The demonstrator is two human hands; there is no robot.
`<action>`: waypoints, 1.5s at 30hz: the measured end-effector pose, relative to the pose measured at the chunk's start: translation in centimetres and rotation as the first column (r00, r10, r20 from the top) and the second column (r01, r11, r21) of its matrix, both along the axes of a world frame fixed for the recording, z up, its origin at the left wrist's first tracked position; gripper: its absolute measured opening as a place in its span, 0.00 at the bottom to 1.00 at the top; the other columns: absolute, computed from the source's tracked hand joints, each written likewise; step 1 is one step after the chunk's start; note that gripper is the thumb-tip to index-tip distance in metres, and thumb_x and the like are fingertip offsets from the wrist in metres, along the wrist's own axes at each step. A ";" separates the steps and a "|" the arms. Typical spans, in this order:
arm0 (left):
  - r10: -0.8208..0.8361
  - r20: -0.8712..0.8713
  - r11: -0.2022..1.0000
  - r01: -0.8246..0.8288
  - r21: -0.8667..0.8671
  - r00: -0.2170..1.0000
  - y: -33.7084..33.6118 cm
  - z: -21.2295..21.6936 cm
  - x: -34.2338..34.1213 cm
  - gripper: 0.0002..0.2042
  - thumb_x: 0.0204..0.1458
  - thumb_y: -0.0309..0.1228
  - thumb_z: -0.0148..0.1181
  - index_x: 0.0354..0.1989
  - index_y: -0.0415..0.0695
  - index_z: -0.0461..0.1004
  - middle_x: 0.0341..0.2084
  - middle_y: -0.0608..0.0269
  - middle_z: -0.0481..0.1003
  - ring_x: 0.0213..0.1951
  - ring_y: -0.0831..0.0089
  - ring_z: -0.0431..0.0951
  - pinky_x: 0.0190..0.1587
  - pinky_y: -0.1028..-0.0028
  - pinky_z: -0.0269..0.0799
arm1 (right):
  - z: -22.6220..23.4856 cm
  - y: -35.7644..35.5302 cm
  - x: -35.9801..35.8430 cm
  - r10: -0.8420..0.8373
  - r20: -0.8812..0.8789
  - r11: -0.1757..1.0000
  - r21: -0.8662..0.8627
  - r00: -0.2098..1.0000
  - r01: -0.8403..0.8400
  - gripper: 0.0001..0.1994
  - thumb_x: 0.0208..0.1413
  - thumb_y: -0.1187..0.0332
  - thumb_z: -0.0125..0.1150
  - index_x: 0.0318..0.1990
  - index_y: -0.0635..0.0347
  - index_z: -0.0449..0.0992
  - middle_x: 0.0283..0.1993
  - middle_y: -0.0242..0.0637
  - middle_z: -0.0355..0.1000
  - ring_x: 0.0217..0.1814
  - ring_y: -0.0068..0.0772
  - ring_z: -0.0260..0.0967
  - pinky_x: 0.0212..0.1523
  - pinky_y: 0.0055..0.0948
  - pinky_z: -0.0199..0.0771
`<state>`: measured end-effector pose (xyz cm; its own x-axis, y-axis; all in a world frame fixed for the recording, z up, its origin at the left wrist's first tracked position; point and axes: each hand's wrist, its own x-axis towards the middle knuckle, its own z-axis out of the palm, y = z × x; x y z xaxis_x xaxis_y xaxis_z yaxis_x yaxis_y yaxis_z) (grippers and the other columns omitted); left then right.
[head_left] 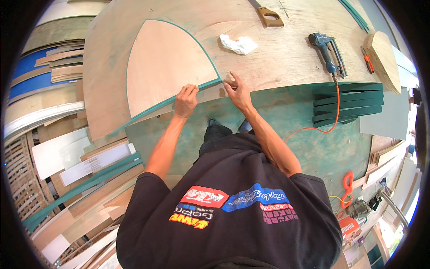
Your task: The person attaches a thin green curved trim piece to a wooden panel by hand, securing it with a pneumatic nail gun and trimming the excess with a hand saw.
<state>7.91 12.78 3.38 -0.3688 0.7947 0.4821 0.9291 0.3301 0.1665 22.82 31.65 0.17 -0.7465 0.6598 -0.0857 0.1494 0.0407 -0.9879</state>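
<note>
An arch-shaped pale wood panel [168, 62] lies on the plywood worktable, its curved sides edged in green. A green edging strip [156, 107] runs along its near straight side and sticks out past the left end. My left hand [186, 101] pinches this strip at about the middle of that side, fingers closed and pointing away from me. At the panel's right corner, my right hand [238, 93] has its index finger stretched out and its thumb apart, close to the strip's end. Whether its fingertips touch the strip is hard to make out.
Beyond the panel lie a crumpled white cloth [238, 45] and a handsaw [270, 18]. A blue nail gun [328, 54] with an orange hose [337, 107] rests at right, near stacked green strips [348, 104], an orange-black cutter [368, 62] and a wooden piece [383, 60]. Boards [67, 74] fill the left.
</note>
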 end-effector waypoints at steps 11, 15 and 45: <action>0.076 0.004 0.997 -0.077 0.025 0.997 0.2 -0.3 0.6 0.01 0.53 0.22 0.66 0.33 0.39 0.82 0.35 0.62 0.81 0.43 0.64 0.82 0.41 0.67 0.82 | -4.8 4.8 10.4 -0.227 0.120 0.267 -0.947 0.966 0.180 0.12 0.62 0.58 0.61 0.45 0.56 0.77 0.51 0.40 0.74 0.48 0.38 0.72 0.50 0.41 0.75; 0.077 0.014 0.997 -0.077 0.013 0.997 0.6 -0.1 0.9 0.02 0.53 0.22 0.66 0.33 0.39 0.81 0.35 0.61 0.81 0.43 0.63 0.82 0.41 0.66 0.82 | -6.5 6.7 9.0 -0.342 -0.027 0.233 -0.971 0.939 0.057 0.08 0.62 0.60 0.63 0.40 0.53 0.77 0.40 0.32 0.72 0.45 0.34 0.71 0.47 0.37 0.74; 0.117 -0.037 0.993 -0.118 -0.024 0.992 0.5 -0.2 0.9 0.04 0.52 0.20 0.63 0.35 0.39 0.82 0.35 0.64 0.80 0.45 0.65 0.82 0.44 0.69 0.83 | 4.0 36.2 13.5 -0.630 0.437 0.566 0.824 0.642 -0.005 0.43 0.52 0.52 0.71 0.70 0.64 0.58 0.64 0.59 0.67 0.66 0.59 0.64 0.66 0.51 0.63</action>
